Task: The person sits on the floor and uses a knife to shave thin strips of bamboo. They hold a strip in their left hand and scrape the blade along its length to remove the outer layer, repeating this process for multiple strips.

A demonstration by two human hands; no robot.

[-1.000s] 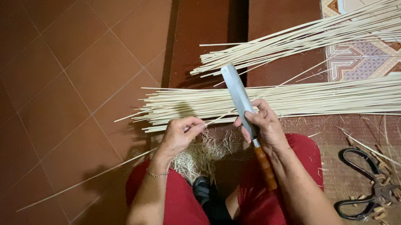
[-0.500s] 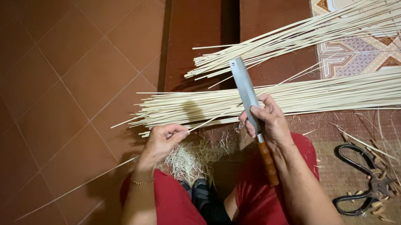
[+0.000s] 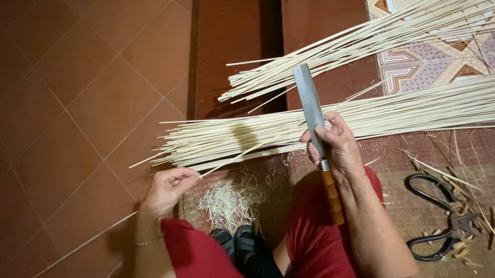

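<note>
— Where does the view sit?
— One camera, worn on the person's head, looks almost straight down past red-clad knees onto a tiled floor (image 3: 73, 114).
— How near?
— Close: the right hand (image 3: 334, 148), closed around a flat-bladed knife (image 3: 312, 114), fills the centre. The left hand (image 3: 167, 190) pinches a thin strip (image 3: 231, 159) left of that grip.
— What lies beyond?
— Above the grip, a bundle of pale strips (image 3: 440, 106) runs to the right edge; shears (image 3: 439, 217) lie lower right of it.
</note>
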